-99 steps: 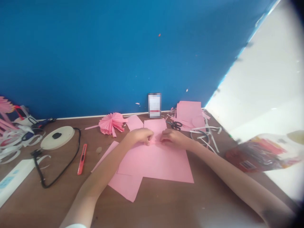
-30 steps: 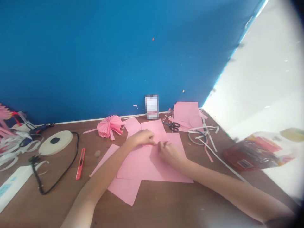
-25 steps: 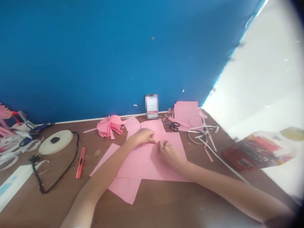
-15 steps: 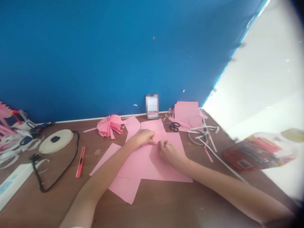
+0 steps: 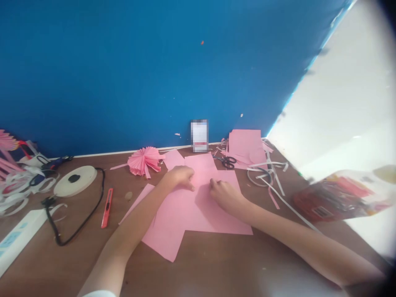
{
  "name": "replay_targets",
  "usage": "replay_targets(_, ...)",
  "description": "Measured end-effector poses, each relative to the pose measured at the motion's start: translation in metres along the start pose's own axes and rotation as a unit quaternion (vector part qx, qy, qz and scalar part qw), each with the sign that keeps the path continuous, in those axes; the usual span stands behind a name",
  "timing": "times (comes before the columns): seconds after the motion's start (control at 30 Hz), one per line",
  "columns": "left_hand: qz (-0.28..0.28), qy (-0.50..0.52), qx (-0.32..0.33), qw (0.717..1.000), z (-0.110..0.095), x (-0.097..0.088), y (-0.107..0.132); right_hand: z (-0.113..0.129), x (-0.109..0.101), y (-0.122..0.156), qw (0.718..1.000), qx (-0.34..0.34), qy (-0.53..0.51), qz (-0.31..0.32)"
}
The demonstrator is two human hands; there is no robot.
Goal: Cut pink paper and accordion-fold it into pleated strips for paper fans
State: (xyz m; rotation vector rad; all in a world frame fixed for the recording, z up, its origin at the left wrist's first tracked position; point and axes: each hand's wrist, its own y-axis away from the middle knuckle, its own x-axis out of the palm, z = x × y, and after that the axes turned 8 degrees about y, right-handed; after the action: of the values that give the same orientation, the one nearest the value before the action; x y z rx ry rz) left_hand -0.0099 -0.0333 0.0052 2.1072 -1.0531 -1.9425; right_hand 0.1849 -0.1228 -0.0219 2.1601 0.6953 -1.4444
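Several overlapping sheets of pink paper [image 5: 173, 212] lie spread on the brown table in front of me. Over their upper middle is my left hand [image 5: 182, 177], its fingers bent and the thumb standing apart from them. Nothing shows between that thumb and the fingers. My right hand [image 5: 224, 192] is closed, knuckles up, a short way to the right above the same paper. Its fingertips are curled out of sight, so whatever they may grip is hidden. A pale pink strip of bare paper [image 5: 201, 187] shows between the two hands.
Left of the sheets lie a red box cutter [image 5: 107, 208] and a folded pink paper fan [image 5: 144, 161]. Black scissors [image 5: 228, 162] and a pink stack [image 5: 244, 144] sit behind, near a phone [image 5: 199, 136]. A white power strip [image 5: 18, 239] and a plastic bag [image 5: 337, 196] flank the table.
My hands have drawn apart: the left moved slightly left and its thumb spread from the fingers, the right moved slightly right. The sheets keep their places. The view has shifted a little.
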Motion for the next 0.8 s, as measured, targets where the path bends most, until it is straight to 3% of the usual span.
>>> replay_targets(0.27,0.017,-0.014,-0.121,0.992,-0.001,-0.001,0.006,-0.022,0.001,-0.005,0.999,-0.013,-0.035,-0.006)
replay_targets(0.57,0.015,-0.006,-0.127,0.992,0.000,-0.001,0.006,-0.045,0.024,-0.019,0.990,-0.007,-0.120,-0.070)
replay_targets(0.8,0.041,0.005,-0.088,0.995,0.011,-0.005,0.004,-0.053,0.029,-0.022,0.992,-0.068,-0.047,-0.098)
